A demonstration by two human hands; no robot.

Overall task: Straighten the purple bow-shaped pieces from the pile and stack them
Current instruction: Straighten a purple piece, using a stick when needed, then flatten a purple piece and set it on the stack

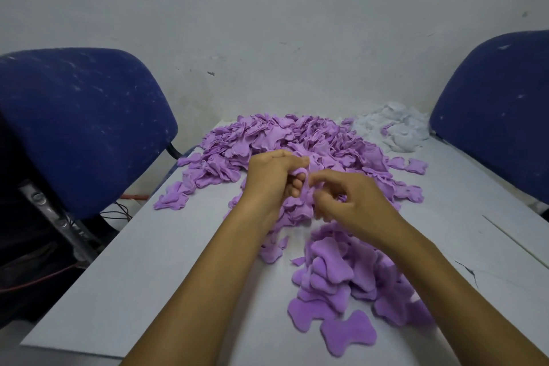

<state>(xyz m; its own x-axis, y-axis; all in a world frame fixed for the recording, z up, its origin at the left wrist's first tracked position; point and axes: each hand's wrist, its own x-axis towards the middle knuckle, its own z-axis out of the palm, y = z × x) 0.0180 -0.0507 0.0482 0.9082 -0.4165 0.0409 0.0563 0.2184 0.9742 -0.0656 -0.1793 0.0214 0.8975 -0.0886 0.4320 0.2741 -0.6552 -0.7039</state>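
Purple fabric piece (306,187) sits curled between both hands above the bench (148,261): left hand (271,178) fingers grip it, right hand (347,199) pinches its edge. The pile (282,140) lies just behind; the flattened stack (335,279) lies nearer, under the right forearm.

Background: plain white-grey plaster wall (267,24) w/ scuffs and small marks. Flat pale grey table (118,276) set against it. Blue fabric-upholstered chair back (80,122), lint-speckled, at left; second blue fabric chair back (499,116) at right. Red and black wires (118,211) below left chair. Lighting dim, even.
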